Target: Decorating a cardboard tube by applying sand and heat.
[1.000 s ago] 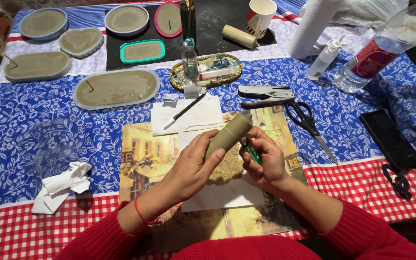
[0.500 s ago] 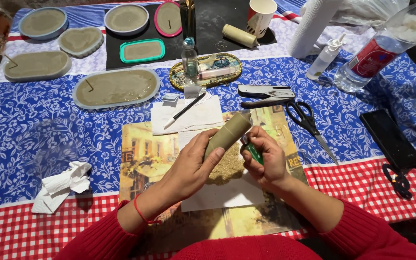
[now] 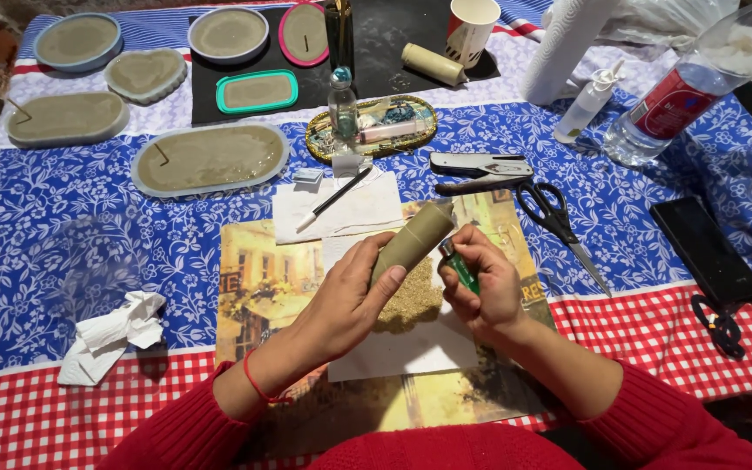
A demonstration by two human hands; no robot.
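Barely shifted from half a second earlier: left hand (image 3: 341, 300) clasped round olive-brown cardboard-like cylinder (image 3: 411, 241), long axis tilted up and away to the right above the bench, right hand (image 3: 479, 283) just beside it, clenched on small green lighter (image 3: 459, 268).

Table (image 3: 63, 261) draped in blue floral cloth, red check at the near edge; on it scissors (image 3: 559, 222), crumpled tissue (image 3: 110, 335), black phone (image 3: 707, 248), filled oval mould (image 3: 209, 158).
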